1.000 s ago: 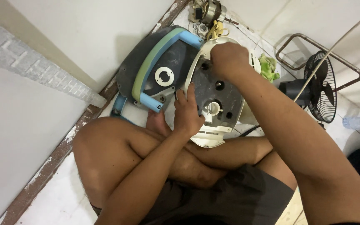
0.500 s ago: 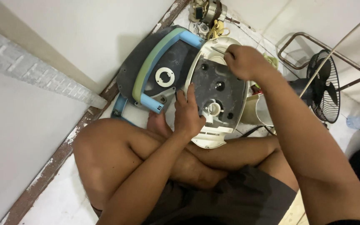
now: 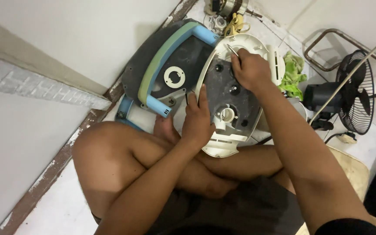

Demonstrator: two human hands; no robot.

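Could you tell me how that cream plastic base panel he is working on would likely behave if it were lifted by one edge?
The cream base panel looks like a thin moulded shell, so probably light and slightly flexible. The dark plate fixed to it may make it heavier in the middle. It rests tilted against his legs, steadied by the left hand, so it might slide if released.

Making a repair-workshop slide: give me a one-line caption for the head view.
Left hand steadies a cream oval plastic housing while the right hand holds a thin metal tool to its rim.

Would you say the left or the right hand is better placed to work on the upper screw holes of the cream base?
Probably the right hand: it holds a thin metal tool there, while the left hand steadies the cream base.
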